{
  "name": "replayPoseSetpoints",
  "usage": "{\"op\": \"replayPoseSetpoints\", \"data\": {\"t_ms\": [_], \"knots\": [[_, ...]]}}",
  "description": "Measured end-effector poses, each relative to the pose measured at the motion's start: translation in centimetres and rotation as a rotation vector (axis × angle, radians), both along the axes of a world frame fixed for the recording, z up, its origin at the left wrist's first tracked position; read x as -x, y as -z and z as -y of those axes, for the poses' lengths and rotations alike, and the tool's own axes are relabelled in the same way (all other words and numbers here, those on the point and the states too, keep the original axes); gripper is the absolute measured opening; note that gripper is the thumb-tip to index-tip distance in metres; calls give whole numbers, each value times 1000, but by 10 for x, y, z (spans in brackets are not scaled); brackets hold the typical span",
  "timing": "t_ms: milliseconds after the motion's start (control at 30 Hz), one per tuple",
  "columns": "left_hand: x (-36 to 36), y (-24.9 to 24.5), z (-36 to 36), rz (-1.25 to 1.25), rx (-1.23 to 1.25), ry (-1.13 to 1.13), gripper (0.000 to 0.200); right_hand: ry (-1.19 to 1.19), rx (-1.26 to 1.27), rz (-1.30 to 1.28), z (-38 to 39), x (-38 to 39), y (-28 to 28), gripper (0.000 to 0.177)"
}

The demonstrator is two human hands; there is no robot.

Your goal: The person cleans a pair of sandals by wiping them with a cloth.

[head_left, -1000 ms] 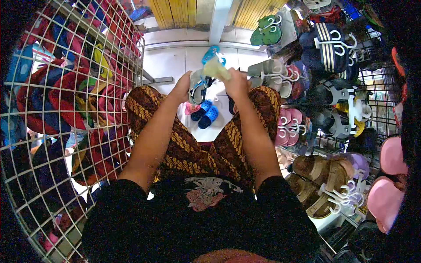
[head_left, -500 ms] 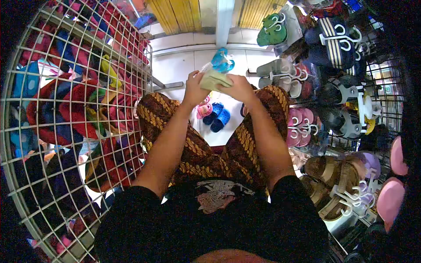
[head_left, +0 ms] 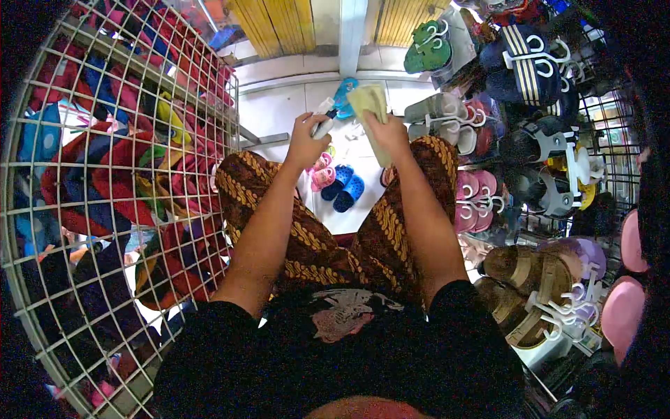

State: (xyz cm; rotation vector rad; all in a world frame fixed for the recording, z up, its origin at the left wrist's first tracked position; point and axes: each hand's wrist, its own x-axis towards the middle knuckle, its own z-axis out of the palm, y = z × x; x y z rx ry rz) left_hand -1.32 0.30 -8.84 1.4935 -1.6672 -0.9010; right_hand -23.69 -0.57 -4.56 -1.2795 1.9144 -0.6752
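Observation:
My left hand point(head_left: 309, 142) is closed round a small white object point(head_left: 324, 112) with a dark part; its exact kind is not clear. In my right hand point(head_left: 391, 140) is a pale yellow cloth point(head_left: 370, 103), pinched so that it spreads upward and hangs down beside the palm. The two hands are apart, raised above the white floor between my knees. Beyond them are bright blue sandals point(head_left: 344, 97), partly hidden behind the cloth. Below the hands, a pair of blue clogs point(head_left: 343, 188) and pink children's shoes point(head_left: 323, 174) rest on the tiles.
A wire grid rack point(head_left: 118, 174) with colourful footwear stands close on my left. To the right hang many sandals on white hangers, among them pink sandals point(head_left: 477, 202), brown sandals point(head_left: 527, 286) and green clogs point(head_left: 428, 47). A metal post point(head_left: 350, 42) rises ahead.
Both hands were together on the cloth. Now they have parted: the cloth is spread and lifted in the right hand, and the white object shows in the left.

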Motion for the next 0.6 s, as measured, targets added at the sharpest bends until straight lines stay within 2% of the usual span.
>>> {"op": "replayPoseSetpoints", "data": {"t_ms": [33, 133, 167, 267, 300, 400, 467, 500, 600], "knots": [[0, 2, 1, -43, 26, 10, 49, 44, -27, 35, 1, 1, 2, 57], [-2, -11, -3, -98, -6, 81, 49, -47, 70, -115, 1, 5, -6, 53], [-3, -8, -3, 8, 87, 83, 48, -86, 68, -72, -4, 5, -10, 47], [0, -13, -4, 182, 171, 87, 47, -231, 187, 43, -7, 0, -1, 50], [1, -14, -4, 187, 166, 120, 47, -298, 127, 34, -4, -2, 2, 48], [3, -15, -4, 191, 150, 198, 48, -301, 84, -71, -3, -6, 9, 45], [6, -16, -6, 175, 142, 230, 47, -136, 138, -171, 5, 3, 30, 44], [7, -17, -7, 181, 144, 238, 46, -79, 102, -181, 4, 1, 3, 44], [8, -19, -8, 193, 152, 258, 45, -219, 139, -66, -1, -3, 5, 44]]}}
